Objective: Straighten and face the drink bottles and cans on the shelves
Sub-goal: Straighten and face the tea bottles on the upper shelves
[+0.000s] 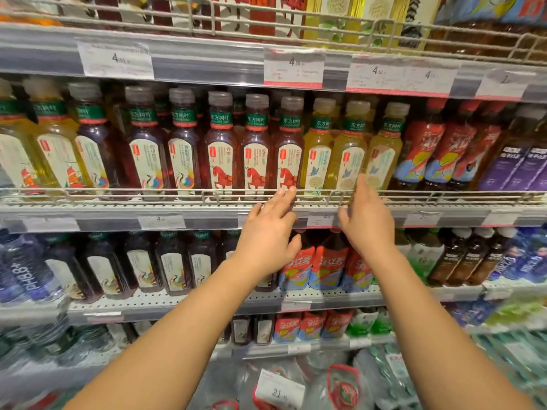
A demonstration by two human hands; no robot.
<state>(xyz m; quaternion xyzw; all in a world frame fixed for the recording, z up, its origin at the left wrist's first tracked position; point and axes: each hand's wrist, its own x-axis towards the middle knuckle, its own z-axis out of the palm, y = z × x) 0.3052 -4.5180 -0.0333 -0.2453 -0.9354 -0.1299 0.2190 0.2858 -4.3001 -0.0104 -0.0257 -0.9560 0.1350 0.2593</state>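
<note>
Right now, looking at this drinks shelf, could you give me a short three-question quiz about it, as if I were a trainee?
1. True or false: the left hand grips a bottle.
2. The horse-label bottles hold liquid of which colour: A red, B yellow, C clear?
3. What do the right hand fingertips reach toward?

Key: 1 false, its fingers are straight at the wire rail. 2 A. 3 A yellow tea bottle.
</note>
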